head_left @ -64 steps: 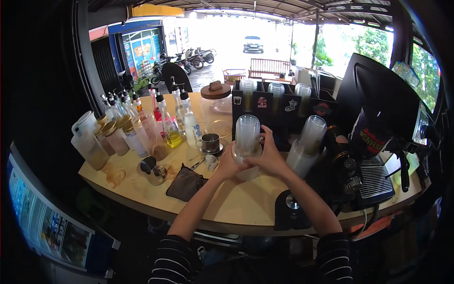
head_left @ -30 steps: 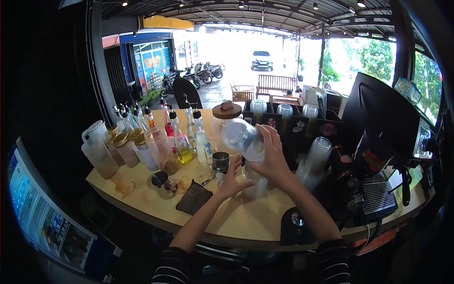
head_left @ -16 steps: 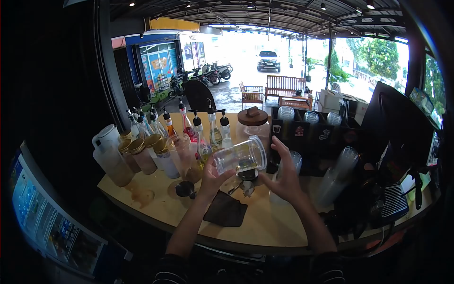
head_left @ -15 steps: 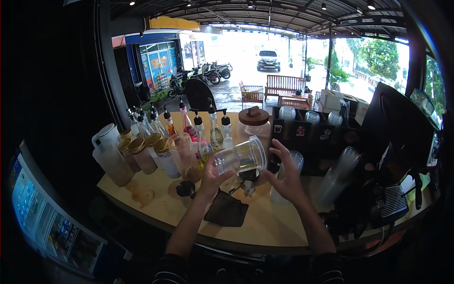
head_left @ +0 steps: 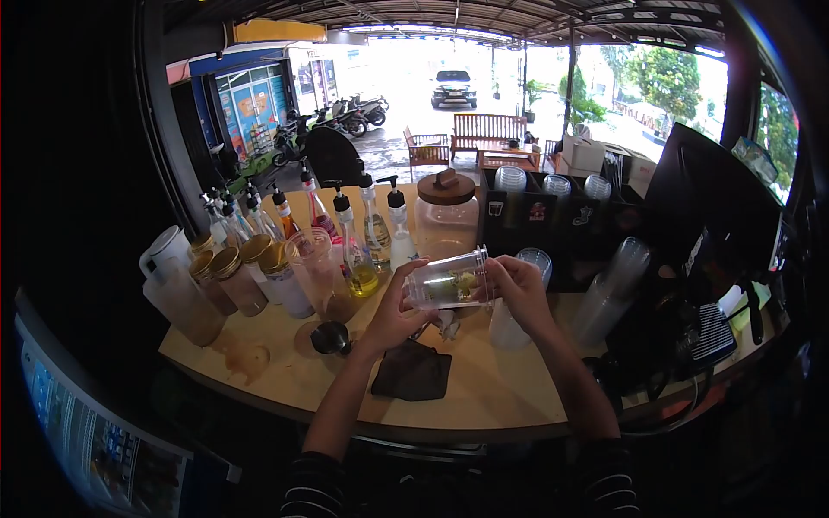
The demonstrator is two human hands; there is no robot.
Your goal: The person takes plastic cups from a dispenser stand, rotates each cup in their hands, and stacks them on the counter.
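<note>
A clear plastic cup, possibly more than one nested, lies tilted on its side in the air above the counter. My left hand is closed around its base end. At the rim end, my right hand grips the cup with thumb and fingers. Something yellow-green shows on or through the cup wall; I cannot tell which. Below the hands a folded dark cloth lies on the wooden counter. A dark round scoop or measuring cup sits left of my left hand, and a crumpled pale scrap is under the cup.
Pump bottles, gold-lidded jars and a pitcher crowd the left side. Behind the cup stands a wooden-lidded jar. Stacked cups and a black organizer are at right. A brown spill marks the counter.
My right hand, spread and apart from the cup before, has closed on its rim end. The cup is tilted less, and the head view has shifted slightly right and down.
</note>
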